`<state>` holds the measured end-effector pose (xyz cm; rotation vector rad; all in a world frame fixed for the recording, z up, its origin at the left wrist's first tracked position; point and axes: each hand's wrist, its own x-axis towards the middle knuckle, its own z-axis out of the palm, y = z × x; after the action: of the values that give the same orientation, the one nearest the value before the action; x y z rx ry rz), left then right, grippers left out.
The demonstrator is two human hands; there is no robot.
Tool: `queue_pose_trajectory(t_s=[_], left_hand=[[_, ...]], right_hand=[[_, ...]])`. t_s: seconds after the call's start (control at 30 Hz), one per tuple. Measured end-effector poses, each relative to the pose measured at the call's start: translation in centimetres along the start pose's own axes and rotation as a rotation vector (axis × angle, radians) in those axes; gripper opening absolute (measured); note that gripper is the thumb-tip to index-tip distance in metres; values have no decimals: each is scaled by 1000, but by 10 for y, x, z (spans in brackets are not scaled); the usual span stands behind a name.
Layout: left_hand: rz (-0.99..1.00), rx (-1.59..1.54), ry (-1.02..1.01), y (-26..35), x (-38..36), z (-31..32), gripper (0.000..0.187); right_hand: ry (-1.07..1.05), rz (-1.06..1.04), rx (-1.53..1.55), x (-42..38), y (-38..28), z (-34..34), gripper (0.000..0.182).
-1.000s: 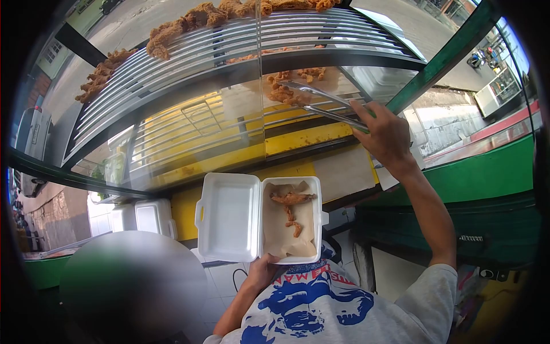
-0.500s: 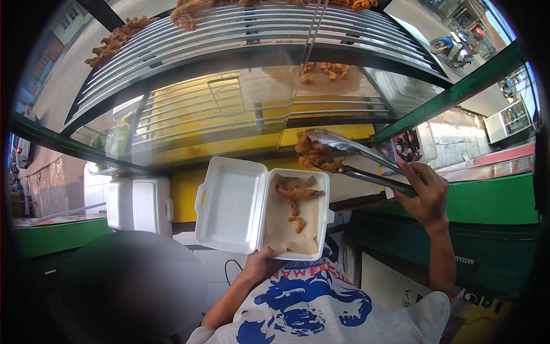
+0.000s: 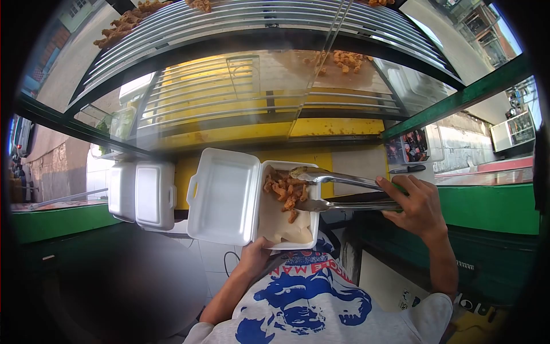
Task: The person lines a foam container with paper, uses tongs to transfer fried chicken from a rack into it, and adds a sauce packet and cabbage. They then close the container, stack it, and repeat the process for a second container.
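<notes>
My left hand [image 3: 254,258] grips the lower edge of an opened white foam takeaway box [image 3: 222,198], near its hinge. Brown paper [image 3: 278,222] lines the box's right half. Pieces of fried chicken [image 3: 282,188] lie in a pile on the upper part of that paper. My right hand [image 3: 417,207] is closed round the handle end of metal tongs [image 3: 355,182]. The tongs reach in from the right, their jaws spread apart over the box, with the tips beside the chicken.
Two closed foam boxes [image 3: 154,195] stand at the left. Ahead is a glass display case with a metal rack [image 3: 200,37], fried chicken [image 3: 129,24] on it and more pieces [image 3: 346,60] below. A knife [image 3: 408,169] lies at the right. A blurred round shape fills the lower left.
The tongs have come down and left from above the box's right side. The chicken they held now lies in the box, and their jaws have spread apart.
</notes>
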<state>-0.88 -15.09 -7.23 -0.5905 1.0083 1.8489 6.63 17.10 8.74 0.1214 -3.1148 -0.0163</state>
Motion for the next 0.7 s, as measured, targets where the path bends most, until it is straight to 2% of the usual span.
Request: queue_pose_trajectory(t_s=[0.17, 0.2, 0.23, 0.27, 0.33, 0.37, 0.43, 0.53, 0.67, 0.7], left_hand=[[11, -62, 27, -21, 19, -34, 48], [111, 257, 9, -39, 33, -61, 45], [211, 577, -9, -38, 35, -63, 43], [214, 574, -7, -38, 33, -61, 43], [46, -100, 78, -11, 13, -22, 30], [47, -99, 77, -15, 16, -33, 30], [21, 154, 31, -17, 22, -51, 19], [42, 113, 85, -12, 13, -33, 13], [78, 29, 5, -27, 28, -62, 16], [161, 228, -12, -32, 33, -69, 17]], right_hand=[[-60, -9, 78, 5, 2, -15, 69], [-84, -11, 100, 6, 1, -16, 63], [-84, -15, 100, 6, 1, -14, 63], [-111, -32, 141, 6, 0, -11, 58], [-148, -67, 206, 7, -4, -7, 45], [-146, -67, 206, 10, -8, -6, 45], [-253, -107, 205, 16, -15, -5, 41], [-126, -126, 77, 25, -25, -1, 41], [-179, -122, 143, 30, -27, -6, 41], [-144, -116, 127, 29, -27, -3, 41]])
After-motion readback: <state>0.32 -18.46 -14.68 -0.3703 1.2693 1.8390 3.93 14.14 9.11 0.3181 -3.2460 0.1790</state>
